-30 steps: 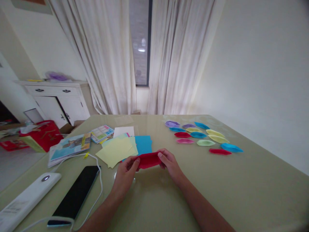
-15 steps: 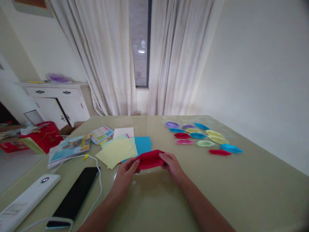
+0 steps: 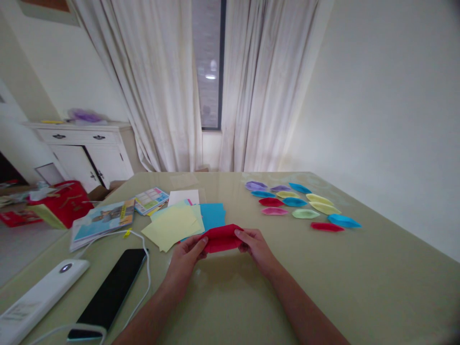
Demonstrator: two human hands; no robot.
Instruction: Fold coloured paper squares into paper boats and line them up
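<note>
Fingers of the left hand (image 3: pixel 185 256) pinch the left end of a folded red paper (image 3: pixel 222 238), and fingers of the right hand (image 3: pixel 253 245) pinch its right end, so the sheet is held between both hands just above the desk (image 3: pixel 359 282), near its middle. Both ends of the red paper are covered by the fingers, and its folds are hard to make out from this angle. Just beyond it lies a loose pile of yellow sheets (image 3: pixel 172 225) overlapping a blue sheet (image 3: pixel 213 214), with a white sheet (image 3: pixel 184 196) partly hidden behind them; a pink edge shows between them, too small to identify. To the right, well apart from the hands, small folded paper boats (image 3: pixel 298 206) in purple, blue, yellow, red, pink and green lie in rows. To the left rest a dark phone (image 3: pixel 113 287), a white cable (image 3: pixel 145 268) looping round it, and a white device (image 3: pixel 36 299) cut off by the lower left corner. Booklets (image 3: pixel 104 218) lie farther back, their print unreadable. Both forearms run out of the bottom edge.
</note>
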